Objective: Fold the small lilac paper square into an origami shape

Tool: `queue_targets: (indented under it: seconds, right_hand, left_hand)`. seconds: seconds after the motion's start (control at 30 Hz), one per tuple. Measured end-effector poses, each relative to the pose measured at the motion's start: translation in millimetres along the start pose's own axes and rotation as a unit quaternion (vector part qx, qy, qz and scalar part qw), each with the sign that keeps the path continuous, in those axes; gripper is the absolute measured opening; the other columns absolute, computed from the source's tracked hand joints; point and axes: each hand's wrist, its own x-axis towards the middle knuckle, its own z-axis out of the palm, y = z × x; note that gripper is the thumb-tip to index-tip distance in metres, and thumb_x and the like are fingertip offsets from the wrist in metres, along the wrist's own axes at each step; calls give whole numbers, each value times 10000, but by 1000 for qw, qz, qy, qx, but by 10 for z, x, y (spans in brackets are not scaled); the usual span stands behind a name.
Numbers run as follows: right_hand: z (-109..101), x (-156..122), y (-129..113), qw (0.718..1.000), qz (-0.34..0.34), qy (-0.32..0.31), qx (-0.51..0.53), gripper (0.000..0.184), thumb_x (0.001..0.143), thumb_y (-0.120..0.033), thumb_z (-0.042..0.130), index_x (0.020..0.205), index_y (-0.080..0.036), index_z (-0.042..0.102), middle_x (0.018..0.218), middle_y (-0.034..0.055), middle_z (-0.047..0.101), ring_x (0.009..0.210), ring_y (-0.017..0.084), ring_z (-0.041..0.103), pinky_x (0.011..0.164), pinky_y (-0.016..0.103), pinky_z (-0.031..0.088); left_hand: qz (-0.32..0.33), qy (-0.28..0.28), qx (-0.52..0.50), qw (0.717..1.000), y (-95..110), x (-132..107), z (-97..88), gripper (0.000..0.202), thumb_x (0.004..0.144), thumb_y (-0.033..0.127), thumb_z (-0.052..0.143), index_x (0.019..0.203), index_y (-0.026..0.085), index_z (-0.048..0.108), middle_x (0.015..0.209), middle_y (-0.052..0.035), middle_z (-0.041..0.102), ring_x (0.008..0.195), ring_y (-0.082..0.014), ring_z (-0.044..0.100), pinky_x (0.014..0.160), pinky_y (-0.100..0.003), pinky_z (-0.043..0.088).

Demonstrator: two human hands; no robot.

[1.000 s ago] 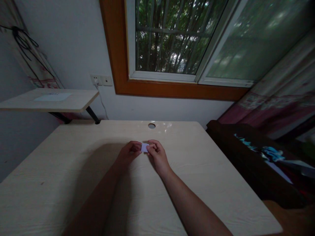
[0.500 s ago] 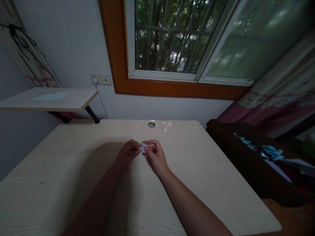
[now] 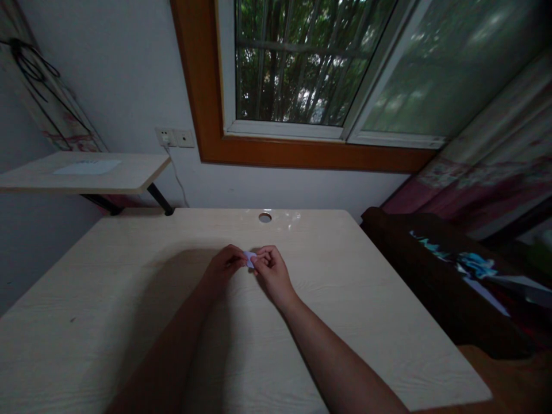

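A small pale lilac piece of paper (image 3: pixel 249 259) is pinched between my two hands, just above the desk. My left hand (image 3: pixel 225 264) grips its left side with thumb and fingertips. On the other side, my right hand (image 3: pixel 271 270) is closed on it, the thumb lying across its face. My fingers cover parts of the paper, and its folds are too small to make out.
The pale wooden desk (image 3: pixel 345 322) has a round cable hole (image 3: pixel 265 218) near its back edge. A raised shelf (image 3: pixel 142 178) with a white sheet (image 3: pixel 88 167) stands at the back left. Right of the desk is a dark brown piece of furniture (image 3: pixel 414 276) with crumpled blue items (image 3: pixel 476 264).
The paper has turned slightly between my fingers, and its visible outline differs. Both hands stay in nearly the same place, holding it.
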Motion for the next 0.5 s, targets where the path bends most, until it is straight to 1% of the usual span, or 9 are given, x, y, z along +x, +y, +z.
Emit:
queue_targets:
  seconds: [0.13,0.27,0.37,0.43,0.5]
  right_hand:
    - [-9,-21,1,998,-4,-14,-57,192,841,-366,723,913,-218,624,703,-34,614,589,120,561,577,243,420]
    - [-7,-60,-40,990,-26,-24,-135,145,854,-347,691,922,-219,694,701,-19,619,615,135,547,595,253,417]
    - [8,-79,-86,981,-55,-28,-182,138,865,-353,674,909,-230,720,749,-7,629,645,141,541,613,258,420]
    - [24,-85,-116,976,-73,-33,-204,138,876,-358,663,891,-234,722,771,1,631,665,145,546,630,264,428]
    - [41,-85,-137,973,-81,-29,-212,138,868,-367,679,870,-233,715,753,-3,613,656,143,540,628,264,429]
  left_hand:
    - [10,2,-10,1000,5,9,-5,216,867,394,682,814,184,670,850,-49,637,796,-178,605,749,-301,484]
    - [-34,-4,-9,999,34,5,-1,234,875,412,666,829,185,635,803,-23,621,752,-162,579,715,-282,462]
    - [-69,-4,-23,997,47,6,4,250,872,427,657,827,184,619,768,-5,615,728,-153,565,700,-273,457]
    - [-81,2,-25,996,51,9,5,259,863,433,661,817,182,620,758,-2,618,722,-151,564,702,-272,458]
    - [-82,11,-19,996,52,9,4,255,848,426,676,808,179,626,756,-1,624,725,-151,568,708,-272,458]
